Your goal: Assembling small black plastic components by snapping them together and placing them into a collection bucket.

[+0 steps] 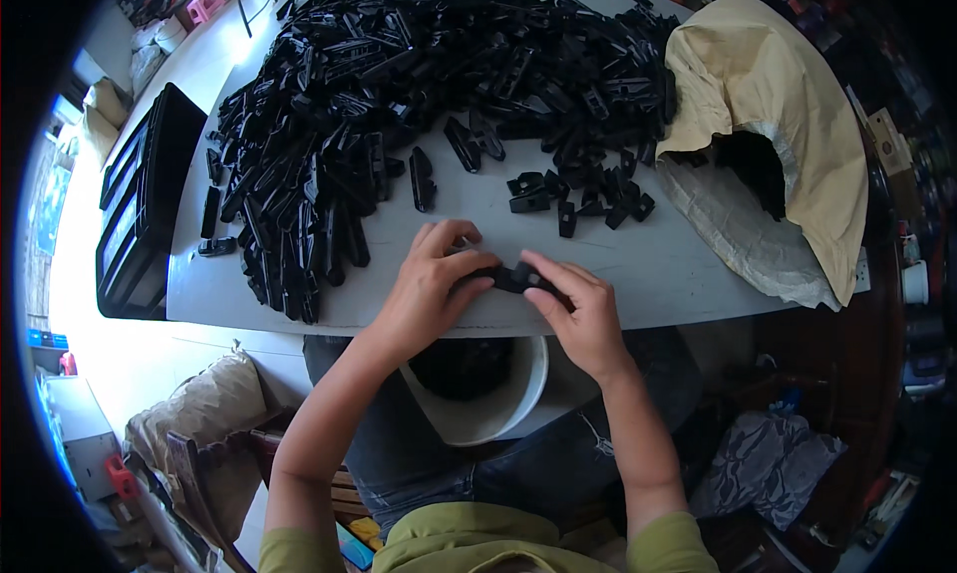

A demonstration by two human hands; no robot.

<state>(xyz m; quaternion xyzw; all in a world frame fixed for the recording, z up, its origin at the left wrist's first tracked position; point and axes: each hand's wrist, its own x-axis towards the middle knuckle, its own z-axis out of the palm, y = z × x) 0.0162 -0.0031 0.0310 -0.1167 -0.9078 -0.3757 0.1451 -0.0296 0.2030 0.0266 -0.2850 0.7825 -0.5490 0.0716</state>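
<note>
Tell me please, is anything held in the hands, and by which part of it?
Yes, a black piece: the left hand grips its left end, the right hand its right end. Whether it is one part or two is unclear.

Top (464, 525): olive-green cloth, gathered in loose folds
Sleeves (299, 551): short, matching olive-green — ending above the elbows
Forearms (334, 414): bare
Hands (432, 279): bare, five-fingered
Trousers (399, 478): dark blue-grey denim
Frayed patch (600, 441): pale loose threads — right leg
</note>
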